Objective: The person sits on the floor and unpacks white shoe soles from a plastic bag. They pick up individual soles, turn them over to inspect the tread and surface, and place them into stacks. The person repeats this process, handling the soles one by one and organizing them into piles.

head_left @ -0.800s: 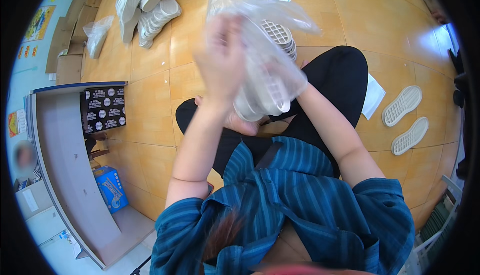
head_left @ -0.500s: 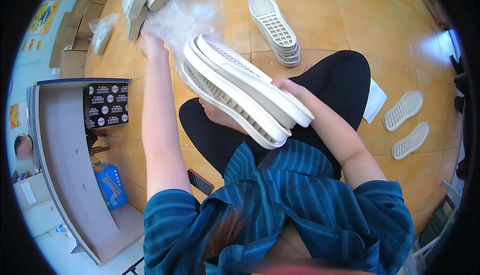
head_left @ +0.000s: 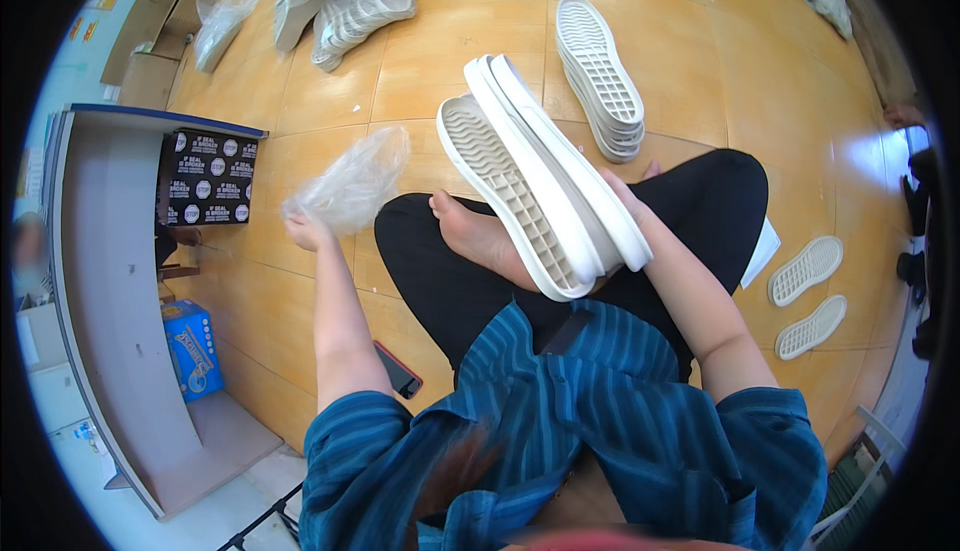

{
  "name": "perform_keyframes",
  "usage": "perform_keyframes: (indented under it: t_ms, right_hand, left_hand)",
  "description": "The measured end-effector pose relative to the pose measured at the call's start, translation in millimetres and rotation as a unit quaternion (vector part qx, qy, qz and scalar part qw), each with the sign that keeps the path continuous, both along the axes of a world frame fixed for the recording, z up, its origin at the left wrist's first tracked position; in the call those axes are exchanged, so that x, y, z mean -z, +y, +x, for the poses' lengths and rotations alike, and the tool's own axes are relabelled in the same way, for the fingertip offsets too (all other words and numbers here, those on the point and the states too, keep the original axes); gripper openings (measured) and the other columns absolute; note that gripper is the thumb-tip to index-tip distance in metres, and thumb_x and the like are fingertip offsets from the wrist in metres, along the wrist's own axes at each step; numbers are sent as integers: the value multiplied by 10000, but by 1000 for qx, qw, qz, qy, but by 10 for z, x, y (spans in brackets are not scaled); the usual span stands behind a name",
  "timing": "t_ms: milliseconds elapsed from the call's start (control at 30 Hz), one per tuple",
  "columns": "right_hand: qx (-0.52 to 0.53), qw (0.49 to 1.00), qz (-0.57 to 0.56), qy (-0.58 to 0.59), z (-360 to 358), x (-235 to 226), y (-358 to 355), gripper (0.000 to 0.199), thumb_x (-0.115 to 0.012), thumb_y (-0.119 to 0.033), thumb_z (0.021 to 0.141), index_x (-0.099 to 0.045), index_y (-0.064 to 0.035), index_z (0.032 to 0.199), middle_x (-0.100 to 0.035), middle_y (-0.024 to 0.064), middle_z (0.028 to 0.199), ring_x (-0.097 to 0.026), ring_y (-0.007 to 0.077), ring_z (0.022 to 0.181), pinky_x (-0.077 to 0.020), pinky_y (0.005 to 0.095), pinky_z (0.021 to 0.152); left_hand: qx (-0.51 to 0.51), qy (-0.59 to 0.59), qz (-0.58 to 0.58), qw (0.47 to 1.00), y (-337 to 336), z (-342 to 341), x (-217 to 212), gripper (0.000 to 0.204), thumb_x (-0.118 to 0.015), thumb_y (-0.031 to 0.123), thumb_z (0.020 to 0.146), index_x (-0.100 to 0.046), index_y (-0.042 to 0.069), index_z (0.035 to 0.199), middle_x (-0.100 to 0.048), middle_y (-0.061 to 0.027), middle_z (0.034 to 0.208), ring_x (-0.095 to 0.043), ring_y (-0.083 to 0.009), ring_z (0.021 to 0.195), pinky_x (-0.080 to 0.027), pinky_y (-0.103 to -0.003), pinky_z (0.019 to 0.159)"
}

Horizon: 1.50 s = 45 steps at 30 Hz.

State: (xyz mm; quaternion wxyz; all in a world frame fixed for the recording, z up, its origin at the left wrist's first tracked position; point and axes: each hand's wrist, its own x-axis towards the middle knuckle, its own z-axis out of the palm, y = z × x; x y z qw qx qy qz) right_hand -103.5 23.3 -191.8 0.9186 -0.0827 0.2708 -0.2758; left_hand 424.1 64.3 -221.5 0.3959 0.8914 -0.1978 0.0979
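Over my crossed legs, my right hand (head_left: pixel 622 196) grips a bundle of white shoe soles (head_left: pixel 515 196) from their right side. The soles stand tilted, with a ridged, grid-patterned face showing on the leftmost one. Off to the left, my left hand (head_left: pixel 312 231) is closed on a crumpled clear plastic bag (head_left: pixel 355 186), which hangs apart from the soles over the floor. Part of my right hand is hidden behind the soles.
A stack of white soles (head_left: pixel 600 76) stands on the tiled floor ahead. More soles (head_left: pixel 365 16) pile up at far left, near a bagged one (head_left: pixel 222 31). Two single soles (head_left: pixel 808 269) lie at right. A phone (head_left: pixel 398 369) rests by my left knee, beyond it a grey shelf unit (head_left: pixel 120 301).
The plastic bag has come off the soles, and my left hand has pulled it left and nearer to me. The soles, still in my right hand, are now uncovered and have shifted slightly right.
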Motion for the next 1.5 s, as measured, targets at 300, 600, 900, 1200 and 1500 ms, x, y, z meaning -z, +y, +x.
perform_keyframes:
  t_ms: [300, 600, 900, 1200, 1500]
  right_hand:
    - [-74, 948, -213, 226, 473, 333, -1047, 701, -687, -340, 824, -461, 16, 1385, -634, 187, 1222, -659, 217, 1076, -531, 342, 939]
    - [-3, 736, -426, 527, 410, 766, -969, 802, -798, -496, 756, -540, 12, 1321, -620, 201, 1173, -634, 265, 1078, -506, 348, 923]
    - [23, 647, -474, 597, 280, 651, -713, 506, -652, -399, 900, -604, -32, 1245, -661, 202, 1178, -649, 326, 1069, -496, 404, 919]
    - [51, 786, -365, 497, 390, 725, -925, 757, -705, -355, 868, -389, 16, 1448, -612, 199, 1287, -613, 252, 1162, -469, 329, 980]
    - [64, 868, -339, 356, 467, 566, -834, 790, -801, -167, 770, -405, 45, 1420, -589, 136, 1221, -638, 174, 957, -531, 310, 862]
  left_hand:
    - [187, 693, -183, 672, 1071, -933, 817, 707, -412, 598, 966, -480, 53, 1411, -549, -142, 1374, -528, -303, 1254, -424, -419, 1062]
    - [209, 725, -123, 644, 1349, -1229, 867, 505, -511, 465, 972, -567, 56, 1264, -605, -126, 1227, -582, -233, 1120, -483, -388, 952]
    - [73, 358, 37, 930, 1455, -1183, 139, 312, -578, 293, 966, -577, 38, 1145, -611, -100, 1096, -594, -164, 982, -497, -326, 862]
    - [392, 343, -68, 851, -764, -2657, -785, 634, -529, 490, 973, -468, 43, 1418, -482, -166, 1435, -437, -293, 1348, -309, -427, 1126]
    - [341, 501, 0, 796, -1221, -2981, 561, 1039, -641, 609, 795, -267, -62, 1496, -428, -281, 1443, -494, -342, 1297, -372, -366, 1083]
